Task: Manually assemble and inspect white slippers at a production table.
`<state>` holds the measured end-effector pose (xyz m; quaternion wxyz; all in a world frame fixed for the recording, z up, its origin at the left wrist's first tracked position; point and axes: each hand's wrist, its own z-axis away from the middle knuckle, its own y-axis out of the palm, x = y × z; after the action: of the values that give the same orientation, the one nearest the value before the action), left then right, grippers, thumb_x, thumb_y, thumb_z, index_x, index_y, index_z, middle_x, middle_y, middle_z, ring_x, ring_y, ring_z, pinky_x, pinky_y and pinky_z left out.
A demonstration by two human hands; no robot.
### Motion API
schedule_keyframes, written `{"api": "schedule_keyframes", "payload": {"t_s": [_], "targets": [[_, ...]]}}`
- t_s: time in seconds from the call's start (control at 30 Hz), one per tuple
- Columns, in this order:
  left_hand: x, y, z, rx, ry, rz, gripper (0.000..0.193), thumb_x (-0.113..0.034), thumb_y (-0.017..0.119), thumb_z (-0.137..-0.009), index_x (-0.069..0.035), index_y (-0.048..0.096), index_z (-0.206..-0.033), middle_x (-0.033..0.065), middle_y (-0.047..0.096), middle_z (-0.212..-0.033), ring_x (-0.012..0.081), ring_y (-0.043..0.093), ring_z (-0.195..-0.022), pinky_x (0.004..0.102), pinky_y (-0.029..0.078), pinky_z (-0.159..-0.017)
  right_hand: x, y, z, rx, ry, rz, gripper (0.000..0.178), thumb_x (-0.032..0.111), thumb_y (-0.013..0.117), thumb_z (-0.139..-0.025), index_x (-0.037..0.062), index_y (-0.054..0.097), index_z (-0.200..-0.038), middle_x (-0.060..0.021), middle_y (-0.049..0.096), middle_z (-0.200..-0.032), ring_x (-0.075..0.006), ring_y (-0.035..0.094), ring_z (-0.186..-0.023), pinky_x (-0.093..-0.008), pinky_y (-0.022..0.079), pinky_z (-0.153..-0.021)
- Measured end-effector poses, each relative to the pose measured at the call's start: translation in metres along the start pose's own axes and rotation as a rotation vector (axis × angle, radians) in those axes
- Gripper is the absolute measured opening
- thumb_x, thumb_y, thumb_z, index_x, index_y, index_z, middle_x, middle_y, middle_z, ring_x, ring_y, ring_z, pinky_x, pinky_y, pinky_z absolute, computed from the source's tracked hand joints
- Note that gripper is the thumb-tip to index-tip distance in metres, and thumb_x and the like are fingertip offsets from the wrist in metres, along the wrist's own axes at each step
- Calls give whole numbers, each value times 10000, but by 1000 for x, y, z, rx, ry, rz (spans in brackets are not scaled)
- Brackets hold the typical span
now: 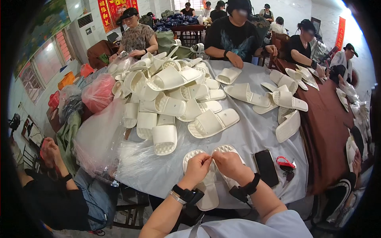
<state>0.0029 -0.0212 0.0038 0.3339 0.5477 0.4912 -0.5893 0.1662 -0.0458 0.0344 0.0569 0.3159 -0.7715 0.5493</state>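
Two cream-white slide slippers lie side by side at the table's near edge, the left slipper and the right slipper, both partly covered by my hands. Over the left one, my left hand is closed in a pinch. My right hand is closed as well, its fingertips meeting the left hand's between the two slippers. Whatever the fingertips hold, if anything, is too small to make out. Just beyond the hands lies another slipper, with its strap facing up.
A big heap of slippers covers the table's far left. Clear plastic strands and a plastic bag lie left of my hands. To the right are a black phone and keys. Co-workers surround the tables.
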Motion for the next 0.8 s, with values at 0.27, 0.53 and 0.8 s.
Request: {"api": "schedule_keyframes", "payload": {"t_s": [0.27,0.53,0.8], "targets": [[-3,2,0,-20,44,29,113,-107,624,-889,-1,661,-884,88,622,-704,155,572,-591,292,443,-553,-4,2,4,-24,-73,-26,63,49,573,-805,44,514,-827,-129,594,-614,-345,614,-596,-438,474,-509],[-8,1,-1,-17,12,35,140,-126,618,-907,2,659,-867,56,602,-646,105,545,-540,277,425,-506,1,4,2,-7,16,-17,44,103,554,-841,61,540,-839,-154,606,-626,-369,611,-598,-474,470,-527],[-11,1,-1,-1,155,-65,133,-104,594,-936,9,631,-876,-6,561,-638,55,485,-538,228,375,-483,-1,7,-2,-104,137,-62,57,108,545,-854,62,537,-821,-191,590,-627,-401,605,-614,-486,465,-532]]}}
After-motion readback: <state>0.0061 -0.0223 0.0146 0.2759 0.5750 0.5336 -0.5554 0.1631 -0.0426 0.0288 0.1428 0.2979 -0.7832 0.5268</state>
